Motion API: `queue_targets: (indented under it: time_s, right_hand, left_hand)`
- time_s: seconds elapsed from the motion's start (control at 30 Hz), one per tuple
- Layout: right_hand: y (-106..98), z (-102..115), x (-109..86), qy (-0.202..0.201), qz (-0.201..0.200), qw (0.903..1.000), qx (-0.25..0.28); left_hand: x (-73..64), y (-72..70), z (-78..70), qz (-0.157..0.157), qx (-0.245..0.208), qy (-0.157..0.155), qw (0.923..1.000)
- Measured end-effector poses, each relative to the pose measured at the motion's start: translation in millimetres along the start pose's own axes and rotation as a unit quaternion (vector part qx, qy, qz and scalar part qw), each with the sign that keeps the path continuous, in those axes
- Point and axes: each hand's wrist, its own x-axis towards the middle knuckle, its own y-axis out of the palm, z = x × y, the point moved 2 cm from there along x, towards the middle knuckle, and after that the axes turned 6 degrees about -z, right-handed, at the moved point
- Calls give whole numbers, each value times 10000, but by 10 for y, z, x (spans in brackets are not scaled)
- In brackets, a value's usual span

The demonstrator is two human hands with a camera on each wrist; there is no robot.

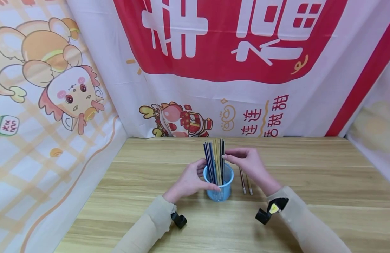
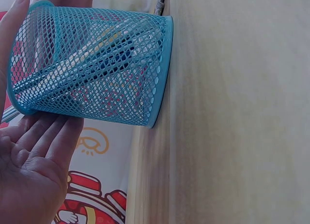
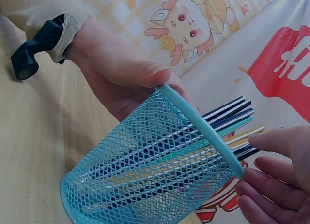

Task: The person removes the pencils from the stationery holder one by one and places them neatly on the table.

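Observation:
A light blue mesh pen cup stands on the table, holding several dark, blue and yellow pencils that lean together. My left hand holds the cup near its rim, thumb across the near side and fingers round the left side. At the cup's right, my right hand has its thumb and forefinger around a dark pencil among the others, above the rim. In the right wrist view, the right thumb overlaps the pencils and the other fingers bend below it. Mesh partly veils the pencils' lower ends.
Two pencils with eraser ends toward me lie on the wooden table, right of the cup and below the right wrist. A printed cloth hangs behind the table, and another patterned cloth covers the left side.

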Motion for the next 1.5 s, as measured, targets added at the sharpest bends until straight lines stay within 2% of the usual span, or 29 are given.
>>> queue_targets:
  time_s: [0.57, 0.87, 1.5]
  right_hand:
    - [150, -84, -37, 108, -405, 9991, 73]
    - [151, -74, -26, 13, -487, 9988, 86]
    - [82, -50, -12, 9, -613, 9969, 496]
  left_hand:
    - [12, -4, 17, 9, -23, 57, 10000]
    - [10, -4, 11, 4, -23, 44, 10000]
    - [14, -2, 20, -27, 1, 108, 9999]
